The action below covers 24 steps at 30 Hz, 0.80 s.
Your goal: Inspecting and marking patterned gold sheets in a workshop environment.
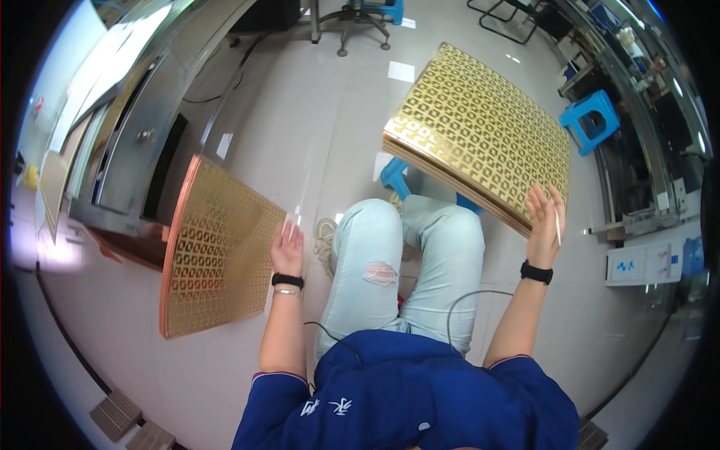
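Observation:
A stack of gold panels (487, 124) with a repeating square pattern lies on a blue stool (395, 176) in front of my knees. My right hand (546, 217) is at its near right corner, fingers stretched along the edge. A slim white pen-like stick (558, 229) sits in that hand, along its outer side. To my left, more patterned gold panels (225, 247) with an orange-red edge stand tilted upright. My left hand (287, 251) is beside their right edge, fingers extended and apart; whether it touches them I cannot tell. Both wrists wear black bands.
A metal cabinet (127, 165) with a bench top stands on the left. Another blue stool (590, 121) is at the right, beside a metal-framed machine (637, 112). The wheeled base of a chair (352, 16) shows at the far side. A thin black cable (454, 304) crosses my lap.

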### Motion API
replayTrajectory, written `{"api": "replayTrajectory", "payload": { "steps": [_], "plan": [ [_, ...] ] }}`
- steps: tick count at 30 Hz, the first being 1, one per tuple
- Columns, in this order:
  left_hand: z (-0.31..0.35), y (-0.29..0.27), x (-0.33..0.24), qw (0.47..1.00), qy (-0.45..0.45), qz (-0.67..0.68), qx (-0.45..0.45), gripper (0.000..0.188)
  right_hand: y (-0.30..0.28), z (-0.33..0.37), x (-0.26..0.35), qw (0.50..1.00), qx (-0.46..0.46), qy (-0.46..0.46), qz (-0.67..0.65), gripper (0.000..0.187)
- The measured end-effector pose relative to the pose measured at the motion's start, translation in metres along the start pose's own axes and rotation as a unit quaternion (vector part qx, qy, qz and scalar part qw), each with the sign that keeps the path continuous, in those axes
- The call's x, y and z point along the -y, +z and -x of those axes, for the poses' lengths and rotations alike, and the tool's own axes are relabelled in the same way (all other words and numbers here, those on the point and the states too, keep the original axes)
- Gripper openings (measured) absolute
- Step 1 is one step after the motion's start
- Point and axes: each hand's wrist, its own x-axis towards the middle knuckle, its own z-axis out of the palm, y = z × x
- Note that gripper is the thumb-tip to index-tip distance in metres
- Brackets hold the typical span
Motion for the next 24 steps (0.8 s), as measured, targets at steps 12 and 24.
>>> {"api": "replayTrajectory", "payload": {
  "steps": [12, 24],
  "plan": [
    [-0.011, 0.237, 0.081, 0.868, 0.101, -0.406, 0.267, 0.037, -0.12, -0.014, -0.078, 0.884, -0.13, -0.032, 0.448, 0.039],
    [-0.005, 0.273, 0.086, 0.749, 0.322, -0.54, 0.208, 0.027, -0.111, -0.012, -0.07, 0.838, -0.133, -0.06, 0.526, 0.035]
  ]
}}
